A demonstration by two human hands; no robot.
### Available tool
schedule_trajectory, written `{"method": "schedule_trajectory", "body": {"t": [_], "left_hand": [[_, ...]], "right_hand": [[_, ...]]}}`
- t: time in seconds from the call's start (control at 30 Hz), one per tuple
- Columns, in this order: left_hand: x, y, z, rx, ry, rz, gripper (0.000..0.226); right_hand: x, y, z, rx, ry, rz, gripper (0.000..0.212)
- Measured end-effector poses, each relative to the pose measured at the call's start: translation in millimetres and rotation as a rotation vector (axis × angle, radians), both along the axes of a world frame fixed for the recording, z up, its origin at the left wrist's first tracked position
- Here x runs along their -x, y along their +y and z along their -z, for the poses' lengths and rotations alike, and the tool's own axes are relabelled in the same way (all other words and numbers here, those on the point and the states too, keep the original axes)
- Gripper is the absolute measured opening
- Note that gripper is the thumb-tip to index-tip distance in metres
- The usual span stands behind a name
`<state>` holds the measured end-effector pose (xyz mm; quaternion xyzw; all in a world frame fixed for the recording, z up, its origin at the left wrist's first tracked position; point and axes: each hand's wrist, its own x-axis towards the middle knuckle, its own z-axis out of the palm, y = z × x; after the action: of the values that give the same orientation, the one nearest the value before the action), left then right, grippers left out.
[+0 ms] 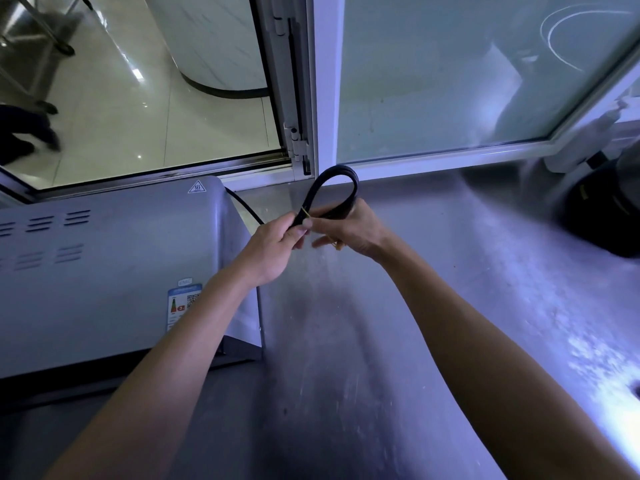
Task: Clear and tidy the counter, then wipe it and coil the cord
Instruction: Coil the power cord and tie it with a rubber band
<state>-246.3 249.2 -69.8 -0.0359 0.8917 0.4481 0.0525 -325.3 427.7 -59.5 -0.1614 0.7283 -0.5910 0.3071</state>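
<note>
1. Both hands meet above the steel worktop (346,358), each gripping the same black cord (341,174).
2. Left hand (273,247): fingers curled round the gathered strands of the cord, thumb on top, pinching them just below a thin yellow tie (305,213).
3. Right hand (349,226): fingers wrapped round the other side of the bundle, fingertips touching the left hand's thumb; a small yellowish bit shows under its fingers, too small to tell what it is.
4. Above the hands the cord stands up in a folded loop of several strands side by side, held off the worktop.
5. One strand runs from the bundle back and left, behind the rear corner of a grey appliance (114,271) that stands on the worktop at the left, with vent slots and a hot-surface warning sticker (197,187) on its casing.
6. Behind the worktop runs a white window frame (325,98) with frosted glass to the right.
7. A dark, rounded object (602,216) sits at the far right on the worktop, blurred.
</note>
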Motion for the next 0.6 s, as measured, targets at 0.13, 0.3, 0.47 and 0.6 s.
{"method": "schedule_trajectory", "body": {"t": [0.13, 0.3, 0.47, 0.6], "left_hand": [[1.5, -0.9, 0.9, -0.056, 0.012, -0.035, 0.022], [3.3, -2.6, 3.5, -0.093, 0.014, -0.048, 0.025], [3.7, -3.8, 5.4, -0.103, 0.001, -0.058, 0.024], [5.5, -2.4, 1.1, -0.149, -0.003, -0.107, 0.024]], "right_hand": [[-0.3, 8.8, 3.7, 0.019, -0.072, 0.038, 0.028], [-3.3, 10.1, 3.1, -0.175, 0.172, 0.049, 0.031], [-5.3, 6.6, -4.1, -0.206, 0.318, -0.039, 0.014], [-8.8, 5.4, -17.8, -0.270, 0.445, -0.195, 0.016]]}}
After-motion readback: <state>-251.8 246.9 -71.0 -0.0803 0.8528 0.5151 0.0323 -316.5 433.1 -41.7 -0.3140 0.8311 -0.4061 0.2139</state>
